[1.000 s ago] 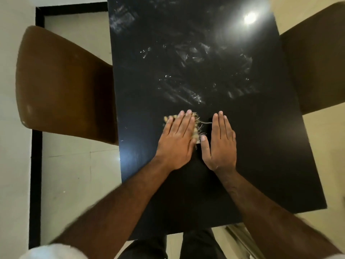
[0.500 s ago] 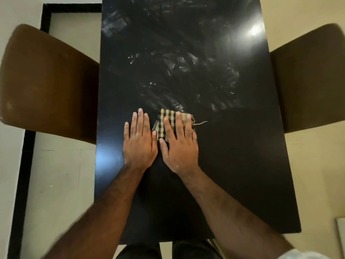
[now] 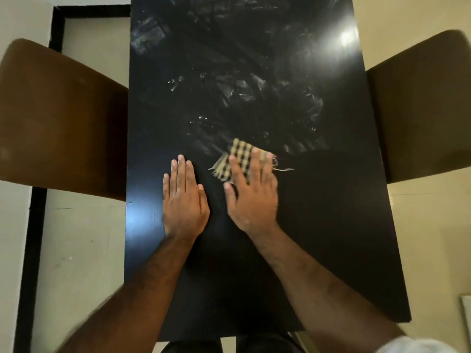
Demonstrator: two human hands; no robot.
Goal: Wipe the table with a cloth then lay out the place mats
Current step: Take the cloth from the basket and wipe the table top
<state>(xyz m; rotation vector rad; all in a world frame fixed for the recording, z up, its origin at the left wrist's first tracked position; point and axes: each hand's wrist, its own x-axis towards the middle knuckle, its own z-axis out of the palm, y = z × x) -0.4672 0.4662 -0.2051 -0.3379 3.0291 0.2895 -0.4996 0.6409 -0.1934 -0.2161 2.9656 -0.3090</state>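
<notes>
Black table [image 3: 331, 225], cloth [image 3: 239, 156] under right hand [image 3: 252, 197]

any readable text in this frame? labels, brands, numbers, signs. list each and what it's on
None readable.
The black table, the checked cloth under the right hand, the left chair and the right chair show no lettering, label or number.
The pale marks on the tabletop are smears and glare, not writing.

Glossy black counter [image 3: 331, 225], smeared whitish across the far half. Tan-and-black checked cloth [image 3: 240, 155], pale frayed threads at right. Brown left chair [image 3: 63, 118], darker brown right chair [image 3: 420, 110]. Cream floor [image 3: 84, 250], black border strip [image 3: 35, 238] at left.
</notes>
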